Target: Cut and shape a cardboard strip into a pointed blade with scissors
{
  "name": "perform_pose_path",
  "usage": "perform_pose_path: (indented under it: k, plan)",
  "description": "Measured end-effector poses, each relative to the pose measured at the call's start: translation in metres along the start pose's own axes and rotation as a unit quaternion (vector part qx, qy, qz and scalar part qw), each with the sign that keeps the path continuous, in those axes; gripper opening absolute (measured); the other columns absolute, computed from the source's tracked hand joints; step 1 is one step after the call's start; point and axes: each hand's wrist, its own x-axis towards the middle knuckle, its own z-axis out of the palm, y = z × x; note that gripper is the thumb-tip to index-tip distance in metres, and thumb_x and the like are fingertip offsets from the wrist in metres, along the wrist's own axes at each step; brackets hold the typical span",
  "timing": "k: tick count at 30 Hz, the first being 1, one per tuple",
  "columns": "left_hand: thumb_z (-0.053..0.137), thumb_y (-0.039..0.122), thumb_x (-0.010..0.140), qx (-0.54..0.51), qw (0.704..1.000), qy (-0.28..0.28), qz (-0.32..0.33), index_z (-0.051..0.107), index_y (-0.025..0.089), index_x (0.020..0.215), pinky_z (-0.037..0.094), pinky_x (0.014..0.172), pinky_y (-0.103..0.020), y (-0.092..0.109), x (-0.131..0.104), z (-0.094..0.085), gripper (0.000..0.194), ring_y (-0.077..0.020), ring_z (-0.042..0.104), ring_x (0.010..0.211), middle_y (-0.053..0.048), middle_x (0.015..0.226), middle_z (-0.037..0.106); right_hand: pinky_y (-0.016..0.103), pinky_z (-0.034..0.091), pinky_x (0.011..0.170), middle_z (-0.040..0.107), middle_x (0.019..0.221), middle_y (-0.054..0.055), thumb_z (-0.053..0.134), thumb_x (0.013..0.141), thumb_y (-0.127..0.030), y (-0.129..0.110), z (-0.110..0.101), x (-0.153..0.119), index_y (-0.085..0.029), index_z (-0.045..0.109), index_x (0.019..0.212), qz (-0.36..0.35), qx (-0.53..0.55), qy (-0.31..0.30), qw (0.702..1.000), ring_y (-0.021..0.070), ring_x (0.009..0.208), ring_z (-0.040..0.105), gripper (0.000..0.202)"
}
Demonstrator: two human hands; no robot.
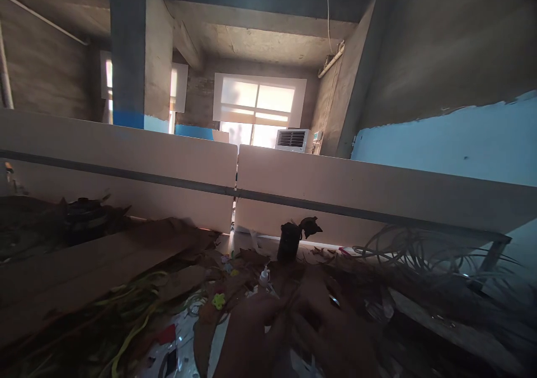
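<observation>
Low in the middle of the head view, my left hand [250,329] and my right hand [335,325] are close together over a cluttered surface. Deep shadow covers both, but the fingers look bent inward and pressed together. Whatever they hold is too dark to make out. A small shiny spot shows on the right hand. Just beyond the fingers stands a small white bottle with a narrow tip [264,276]. A yellow-green flower-shaped piece [218,301] lies left of it. Behind the hands is a dark cylindrical container [288,244] with a dark, jagged leaf-like piece [311,227] at its top.
Thin wire-like coils [413,252] spread at the right. Yellow-green strands [132,333] and a red scrap [166,334] lie at the left. A dark round object [86,218] stands farther left. Pale partition panels [335,176] close off the back, with an air cooler [292,139] beyond.
</observation>
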Motion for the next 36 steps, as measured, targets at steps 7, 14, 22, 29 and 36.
perform_pose_path:
  k: [7, 14, 22, 29, 36]
  plan:
    - [0.055, 0.007, 0.075, -0.036, 0.999, -0.009, -0.034, 0.076, 0.025, 0.069, 0.042, 0.06, -0.021, 0.0021, 0.0006, -0.0022, 0.028, -0.0156, 0.064, 0.065, 0.004, 0.07, 0.073, 0.028, 0.045, 0.06, 0.072, 0.076, 0.004, 0.059, 0.076, -0.037, -0.001, -0.0002, -0.0001, -0.025, 0.072, 0.064, 0.016, 0.01, -0.004, 1.0, 0.0234, 0.071, 0.064, 0.021]
    - [0.053, 0.007, 0.074, -0.042, 0.996, -0.038, -0.066, 0.076, 0.023, 0.072, 0.039, 0.062, -0.021, 0.0011, 0.0011, -0.0032, 0.029, -0.0164, 0.063, 0.069, 0.002, 0.072, 0.073, 0.029, 0.044, 0.067, 0.068, 0.067, 0.002, 0.059, 0.078, -0.033, -0.0004, -0.0001, 0.0008, -0.025, 0.071, 0.064, 0.009, -0.005, -0.016, 1.0, 0.0238, 0.073, 0.064, 0.02]
    - [0.057, 0.018, 0.082, -0.061, 0.99, -0.091, -0.094, 0.075, 0.022, 0.068, 0.035, 0.062, -0.021, -0.0003, 0.0066, -0.0056, 0.024, -0.0163, 0.062, 0.069, 0.002, 0.068, 0.071, 0.03, 0.042, 0.069, 0.068, 0.063, -0.001, 0.056, 0.082, -0.023, 0.003, 0.0021, -0.0004, -0.024, 0.07, 0.068, -0.033, -0.085, -0.007, 0.996, 0.0224, 0.073, 0.066, 0.019]
    - [0.057, 0.015, 0.079, -0.058, 0.989, -0.078, -0.108, 0.075, 0.023, 0.064, 0.033, 0.06, -0.023, 0.003, 0.0076, -0.0072, 0.025, -0.0171, 0.059, 0.065, 0.002, 0.063, 0.068, 0.028, 0.047, 0.065, 0.072, 0.076, 0.004, 0.056, 0.082, -0.027, 0.0065, 0.0022, -0.001, -0.023, 0.071, 0.073, -0.041, -0.083, -0.018, 0.996, 0.0244, 0.081, 0.068, 0.018]
    - [0.059, 0.014, 0.08, -0.156, 0.978, -0.079, -0.115, 0.078, 0.025, 0.07, 0.041, 0.067, -0.023, 0.0018, 0.0068, -0.005, 0.025, -0.0209, 0.067, 0.077, 0.0, 0.076, 0.076, 0.031, 0.051, 0.065, 0.073, 0.096, 0.008, 0.063, 0.076, -0.032, 0.0075, 0.003, 0.0017, -0.023, 0.067, 0.062, -0.076, -0.16, 0.041, 0.983, 0.0276, 0.086, 0.068, 0.017]
